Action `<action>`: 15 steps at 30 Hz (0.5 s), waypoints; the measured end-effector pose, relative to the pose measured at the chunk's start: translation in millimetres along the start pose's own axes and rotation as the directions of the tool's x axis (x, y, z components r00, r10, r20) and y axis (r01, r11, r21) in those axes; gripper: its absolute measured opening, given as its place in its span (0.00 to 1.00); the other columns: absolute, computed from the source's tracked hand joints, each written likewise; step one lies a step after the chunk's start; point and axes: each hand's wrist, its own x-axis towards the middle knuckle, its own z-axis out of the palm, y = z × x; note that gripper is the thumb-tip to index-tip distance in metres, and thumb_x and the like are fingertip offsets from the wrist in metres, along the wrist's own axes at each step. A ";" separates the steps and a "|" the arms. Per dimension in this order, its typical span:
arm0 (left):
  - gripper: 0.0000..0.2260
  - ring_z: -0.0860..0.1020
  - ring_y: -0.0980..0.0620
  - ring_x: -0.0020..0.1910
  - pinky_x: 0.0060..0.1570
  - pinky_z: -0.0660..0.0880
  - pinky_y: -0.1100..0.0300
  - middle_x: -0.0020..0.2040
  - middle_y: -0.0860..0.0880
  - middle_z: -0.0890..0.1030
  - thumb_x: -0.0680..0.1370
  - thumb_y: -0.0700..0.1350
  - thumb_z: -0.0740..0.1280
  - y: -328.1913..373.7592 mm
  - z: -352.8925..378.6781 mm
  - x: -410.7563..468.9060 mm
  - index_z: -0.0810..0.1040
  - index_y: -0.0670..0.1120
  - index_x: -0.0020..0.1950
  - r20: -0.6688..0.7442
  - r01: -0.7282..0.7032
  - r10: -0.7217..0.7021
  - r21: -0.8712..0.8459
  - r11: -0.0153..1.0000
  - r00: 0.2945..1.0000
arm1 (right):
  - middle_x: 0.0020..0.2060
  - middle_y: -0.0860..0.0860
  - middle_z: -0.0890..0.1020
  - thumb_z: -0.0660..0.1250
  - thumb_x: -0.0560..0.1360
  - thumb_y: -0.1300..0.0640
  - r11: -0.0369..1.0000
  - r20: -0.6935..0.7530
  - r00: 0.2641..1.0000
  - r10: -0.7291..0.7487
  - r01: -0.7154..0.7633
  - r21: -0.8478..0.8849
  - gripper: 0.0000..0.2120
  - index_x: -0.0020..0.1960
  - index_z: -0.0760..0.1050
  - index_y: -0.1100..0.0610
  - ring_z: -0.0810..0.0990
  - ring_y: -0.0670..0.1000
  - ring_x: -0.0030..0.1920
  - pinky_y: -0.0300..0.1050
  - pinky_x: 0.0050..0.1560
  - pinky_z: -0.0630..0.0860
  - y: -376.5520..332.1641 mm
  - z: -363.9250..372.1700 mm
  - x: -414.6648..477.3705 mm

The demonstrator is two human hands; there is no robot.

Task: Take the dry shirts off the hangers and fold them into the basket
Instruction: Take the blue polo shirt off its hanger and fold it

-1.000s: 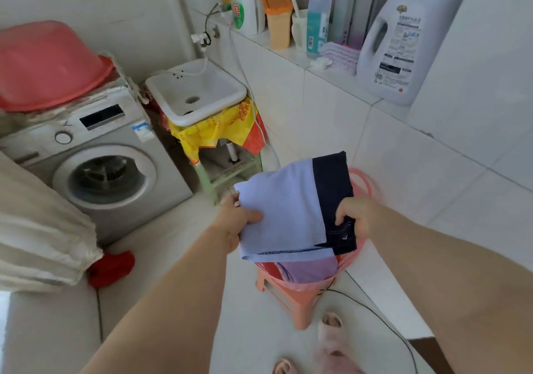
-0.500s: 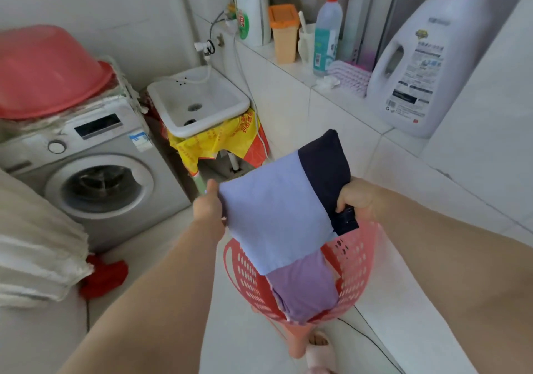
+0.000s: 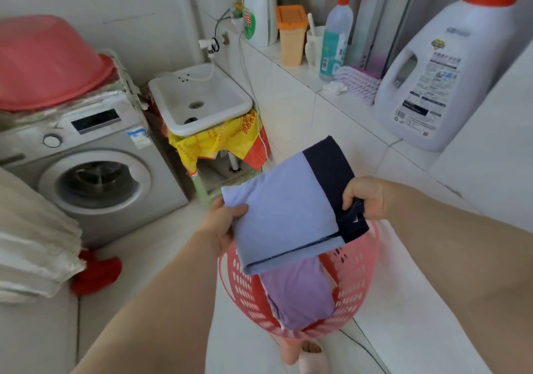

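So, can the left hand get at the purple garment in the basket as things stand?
Probably not: the left hand holds the folded blue shirt, its grip full, and that shirt hangs over the basket, covering the purple garment's top. It must go down first.

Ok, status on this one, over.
Both gripping folded blue shirt: left hand, right hand. Held above pink basket; purple shirt already inside. Nothing blocking.

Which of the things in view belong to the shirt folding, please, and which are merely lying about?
Job: folded light-blue and navy shirt, gripped by left hand and right hand; pink perforated plastic basket; folded lilac shirt inside it.
Lying about: red plastic basin; grey front-loading washing machine; white square sink; white detergent jug; red cloth on floor.
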 end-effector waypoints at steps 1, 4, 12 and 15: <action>0.21 0.79 0.41 0.54 0.52 0.75 0.48 0.61 0.44 0.79 0.75 0.32 0.68 -4.1 -2.0 6.5 0.73 0.46 0.66 -0.068 -0.017 0.017 -0.006 1.000 0.998 | 0.43 0.57 0.69 0.53 0.70 0.79 0.998 -0.024 0.999 0.028 -0.029 -0.051 0.14 0.34 0.67 0.63 0.71 0.59 0.40 0.51 0.38 0.74 7.0 -0.4 5.1; 0.19 0.78 0.40 0.56 0.56 0.75 0.44 0.59 0.44 0.80 0.76 0.33 0.66 -18.1 -1.1 18.7 0.75 0.47 0.65 -0.105 0.047 -0.048 -0.018 0.999 0.993 | 0.46 0.59 0.69 0.53 0.68 0.80 0.986 -0.054 0.995 0.086 -0.093 -0.138 0.14 0.36 0.69 0.64 0.71 0.61 0.49 0.52 0.42 0.74 31.6 1.5 27.6; 0.28 0.78 0.41 0.53 0.54 0.77 0.46 0.58 0.45 0.78 0.74 0.29 0.66 -69.7 7.3 45.2 0.69 0.47 0.70 -0.204 0.149 -0.122 0.121 0.981 0.971 | 0.39 0.55 0.65 0.53 0.69 0.78 0.932 -0.072 0.963 0.259 -0.268 -0.242 0.12 0.33 0.65 0.64 0.68 0.56 0.38 0.46 0.35 0.68 91.8 2.7 73.6; 0.28 0.78 0.41 0.54 0.55 0.77 0.45 0.60 0.45 0.78 0.73 0.28 0.66 -89.2 8.6 59.0 0.69 0.47 0.70 -0.227 0.197 -0.154 0.182 0.963 0.962 | 0.35 0.55 0.66 0.56 0.71 0.76 0.889 -0.066 0.962 0.266 -0.272 -0.368 0.13 0.32 0.64 0.63 0.67 0.54 0.34 0.46 0.37 0.68 106.3 2.0 91.8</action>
